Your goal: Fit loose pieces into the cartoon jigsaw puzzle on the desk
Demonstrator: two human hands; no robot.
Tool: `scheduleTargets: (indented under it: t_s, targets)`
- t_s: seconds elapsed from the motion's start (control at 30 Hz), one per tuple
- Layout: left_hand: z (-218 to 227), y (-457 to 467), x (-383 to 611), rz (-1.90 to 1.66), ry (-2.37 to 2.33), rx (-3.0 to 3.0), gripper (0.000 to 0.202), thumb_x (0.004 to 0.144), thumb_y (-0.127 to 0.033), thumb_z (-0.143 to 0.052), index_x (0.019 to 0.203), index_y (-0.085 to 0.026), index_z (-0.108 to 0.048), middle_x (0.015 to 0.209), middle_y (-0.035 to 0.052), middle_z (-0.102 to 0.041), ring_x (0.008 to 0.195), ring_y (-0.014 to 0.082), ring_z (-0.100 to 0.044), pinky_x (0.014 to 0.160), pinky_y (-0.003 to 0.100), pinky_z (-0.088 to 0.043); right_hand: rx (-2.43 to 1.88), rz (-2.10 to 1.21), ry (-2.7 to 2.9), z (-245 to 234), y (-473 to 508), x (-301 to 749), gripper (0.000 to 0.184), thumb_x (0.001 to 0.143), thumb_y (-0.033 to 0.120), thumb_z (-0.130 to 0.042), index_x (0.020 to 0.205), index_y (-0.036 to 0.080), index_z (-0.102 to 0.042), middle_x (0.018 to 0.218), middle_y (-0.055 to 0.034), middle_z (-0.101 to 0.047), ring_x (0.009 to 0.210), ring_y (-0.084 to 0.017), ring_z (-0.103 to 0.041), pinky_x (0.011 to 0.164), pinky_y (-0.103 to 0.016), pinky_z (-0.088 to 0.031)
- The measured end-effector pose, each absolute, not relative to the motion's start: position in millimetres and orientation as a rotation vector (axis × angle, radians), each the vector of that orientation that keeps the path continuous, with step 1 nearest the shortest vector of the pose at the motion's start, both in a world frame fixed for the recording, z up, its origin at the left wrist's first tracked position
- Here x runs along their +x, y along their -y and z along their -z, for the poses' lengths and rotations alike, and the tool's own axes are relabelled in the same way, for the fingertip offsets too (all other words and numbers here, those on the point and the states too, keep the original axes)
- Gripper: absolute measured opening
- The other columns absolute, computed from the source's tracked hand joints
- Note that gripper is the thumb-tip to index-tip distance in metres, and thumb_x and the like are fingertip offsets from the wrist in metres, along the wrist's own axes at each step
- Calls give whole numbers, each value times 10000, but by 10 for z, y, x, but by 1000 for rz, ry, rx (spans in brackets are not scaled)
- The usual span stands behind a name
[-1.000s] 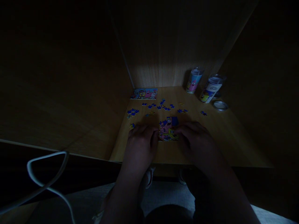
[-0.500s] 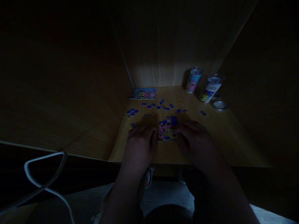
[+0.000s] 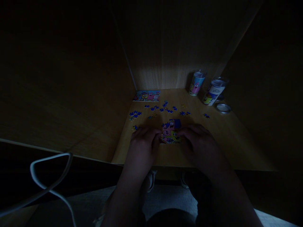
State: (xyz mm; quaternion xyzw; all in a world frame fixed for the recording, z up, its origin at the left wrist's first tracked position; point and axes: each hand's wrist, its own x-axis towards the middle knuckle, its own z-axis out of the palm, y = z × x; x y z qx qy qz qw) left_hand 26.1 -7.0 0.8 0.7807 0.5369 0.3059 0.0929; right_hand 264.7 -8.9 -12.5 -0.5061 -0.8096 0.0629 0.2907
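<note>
A partly joined cartoon jigsaw puzzle lies on the wooden desk in dim light. My left hand rests against its left edge and my right hand against its right edge, both with fingers curled inward at the puzzle's sides. Whether the fingertips pinch a piece is hidden in the dark. Several loose blue puzzle pieces are scattered on the desk behind the puzzle.
A printed reference picture lies at the back left corner. Two printed tubs stand at the back right, with a round lid beside them. Wooden walls enclose the desk. A white cable loops at lower left.
Both hands stay at the puzzle's sides with only slight finger shifts. The view has dipped a little.
</note>
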Motion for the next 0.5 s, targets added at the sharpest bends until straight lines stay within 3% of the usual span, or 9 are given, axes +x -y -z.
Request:
scheduleTargets:
  t_s: [0.5]
  targets:
    - [-77, 78, 202, -1167, -1541, 2090, 164, 1095, -178, -587, 1106, -233, -742, 1121, 56, -761, 1049, 218, -741, 919, 352, -588, -1374, -188, 2149, 90, 107, 2630, 211, 1009, 125, -607, 1117, 234, -751, 1205, -92, -767, 1120, -309, -681, 1029, -535, -570]
